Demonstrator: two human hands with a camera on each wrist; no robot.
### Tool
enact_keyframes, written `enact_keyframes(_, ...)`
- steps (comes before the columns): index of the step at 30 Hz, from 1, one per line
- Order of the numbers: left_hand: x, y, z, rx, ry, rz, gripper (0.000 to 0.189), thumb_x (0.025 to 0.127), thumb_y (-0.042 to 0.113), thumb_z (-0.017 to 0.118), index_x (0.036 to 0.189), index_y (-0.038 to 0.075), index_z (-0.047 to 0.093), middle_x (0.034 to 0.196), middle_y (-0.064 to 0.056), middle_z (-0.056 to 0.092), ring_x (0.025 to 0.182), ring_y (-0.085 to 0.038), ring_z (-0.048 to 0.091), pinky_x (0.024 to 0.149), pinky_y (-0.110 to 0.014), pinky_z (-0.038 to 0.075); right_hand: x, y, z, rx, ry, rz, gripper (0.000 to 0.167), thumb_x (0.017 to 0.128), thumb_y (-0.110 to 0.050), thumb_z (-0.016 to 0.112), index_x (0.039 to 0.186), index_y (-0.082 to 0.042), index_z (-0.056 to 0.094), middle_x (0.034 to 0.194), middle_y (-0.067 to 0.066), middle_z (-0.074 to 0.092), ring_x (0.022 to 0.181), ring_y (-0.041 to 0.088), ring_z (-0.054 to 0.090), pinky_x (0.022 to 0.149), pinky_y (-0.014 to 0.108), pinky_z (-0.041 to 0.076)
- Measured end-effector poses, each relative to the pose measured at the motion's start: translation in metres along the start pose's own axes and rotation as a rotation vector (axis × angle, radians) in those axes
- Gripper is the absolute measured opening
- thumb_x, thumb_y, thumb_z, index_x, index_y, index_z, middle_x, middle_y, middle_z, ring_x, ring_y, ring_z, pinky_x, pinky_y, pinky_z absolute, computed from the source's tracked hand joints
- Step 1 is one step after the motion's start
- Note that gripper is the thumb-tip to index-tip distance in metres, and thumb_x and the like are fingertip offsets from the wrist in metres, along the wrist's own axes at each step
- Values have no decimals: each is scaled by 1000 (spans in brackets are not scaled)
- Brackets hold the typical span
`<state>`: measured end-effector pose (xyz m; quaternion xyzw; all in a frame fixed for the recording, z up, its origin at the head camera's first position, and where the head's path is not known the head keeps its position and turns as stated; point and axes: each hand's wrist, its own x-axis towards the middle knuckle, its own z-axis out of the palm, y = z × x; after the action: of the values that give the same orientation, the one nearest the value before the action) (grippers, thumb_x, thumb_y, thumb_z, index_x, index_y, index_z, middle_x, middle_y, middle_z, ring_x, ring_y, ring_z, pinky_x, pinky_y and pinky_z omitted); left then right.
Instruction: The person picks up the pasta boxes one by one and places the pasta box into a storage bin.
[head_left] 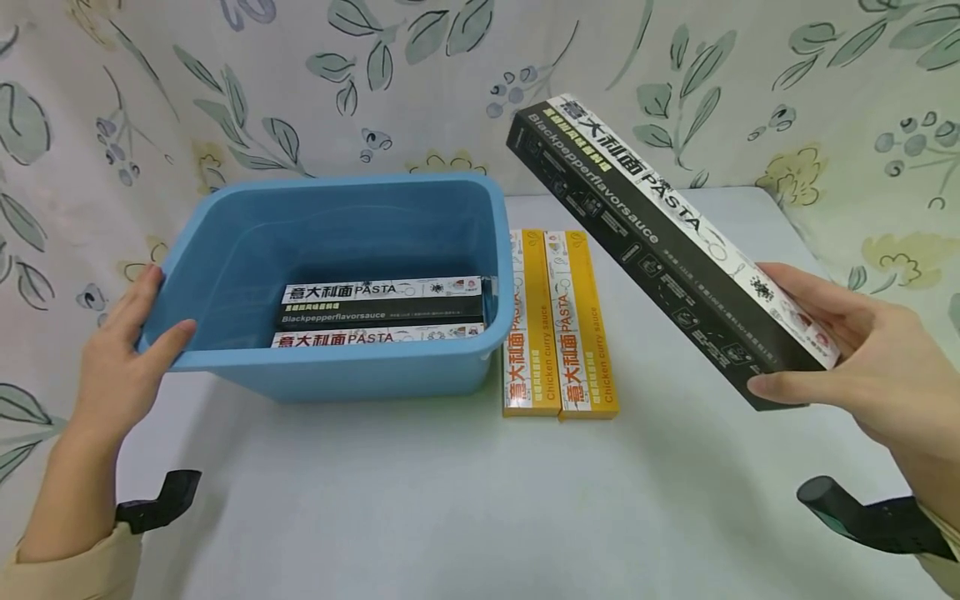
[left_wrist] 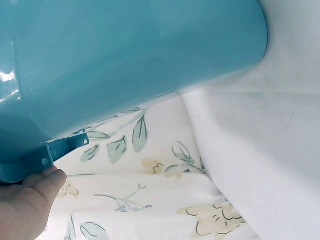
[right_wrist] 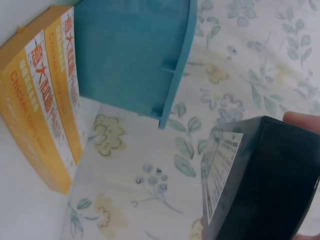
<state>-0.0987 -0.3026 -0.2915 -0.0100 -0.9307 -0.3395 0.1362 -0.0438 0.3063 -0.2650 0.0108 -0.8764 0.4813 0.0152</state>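
In the head view my right hand grips the near end of a black and white pasta box, held up at a slant right of the blue plastic bin. The right wrist view shows the dark end of that pasta box close up. My left hand holds the bin's left rim, thumb over the edge. In the left wrist view the fingers curl under the rim. Inside the bin lie a black pasta box and another box with red lettering, partly hidden by the front wall.
Two yellow chicken curry pasta boxes lie side by side on the white table, close against the bin's right side. A leaf-patterned cloth hangs behind the table. Black wrist straps with camera mounts sit on both forearms.
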Motion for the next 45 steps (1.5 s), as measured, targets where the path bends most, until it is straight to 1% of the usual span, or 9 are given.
enact_keyframes(6,0,1,0,-2,4,6,66,98,24,46,156,14,17,160,-15,13,142,-50,12,103,-74,9,3,-5,1,-51,-18,-19,104,64,15,82,151,-22,39,145,1,36,112,10,40,73,8,47)
enact_keyframes(13,0,3,0,7,-2,5,65,99,24,45,156,11,16,160,-18,12,142,-50,10,104,-73,6,4,-18,4,-61,-43,-31,104,63,13,84,150,-23,40,146,2,37,110,13,43,73,10,48)
enact_keyframes(17,-1,4,1,4,6,10,65,99,24,45,156,10,17,160,-17,13,142,-50,11,104,-73,7,3,-26,8,-73,-63,-12,102,64,9,85,149,-25,41,146,0,39,110,15,43,72,13,48)
enact_keyframes(20,-1,4,1,2,11,12,65,99,25,46,156,11,17,160,-16,14,142,-50,11,104,-73,8,3,-31,10,-56,-85,22,100,65,7,85,148,-27,43,144,-2,41,111,14,44,72,15,50)
enact_keyframes(24,-1,3,1,-6,12,14,65,99,25,46,156,11,18,160,-15,14,142,-50,12,104,-72,9,5,-37,11,-40,-121,39,99,66,6,85,148,-29,42,143,-2,43,111,15,44,73,18,52)
enact_keyframes(27,-1,3,0,-14,13,17,65,99,24,47,156,12,18,160,-15,14,142,-50,13,105,-72,9,9,-41,10,-66,-146,40,99,66,3,86,148,-31,42,140,-2,44,108,17,44,71,20,52)
enact_keyframes(33,-1,2,0,-14,13,16,65,99,24,47,156,12,18,160,-16,14,141,-51,13,104,-73,9,23,-46,6,-116,-188,78,101,64,-1,88,147,-36,42,136,-5,45,104,21,46,69,25,54)
enact_keyframes(41,-1,3,1,-14,12,10,65,98,24,46,156,13,17,160,-15,14,141,-51,12,102,-74,10,33,-56,5,-173,-248,137,100,65,-10,90,145,-44,40,136,-8,43,107,18,42,69,26,53)
enact_keyframes(45,-1,4,1,-13,8,6,66,99,24,46,156,13,17,160,-15,13,141,-52,12,101,-75,9,36,-60,6,-198,-267,142,100,65,-12,90,145,-45,41,136,-7,42,107,18,42,68,28,54)
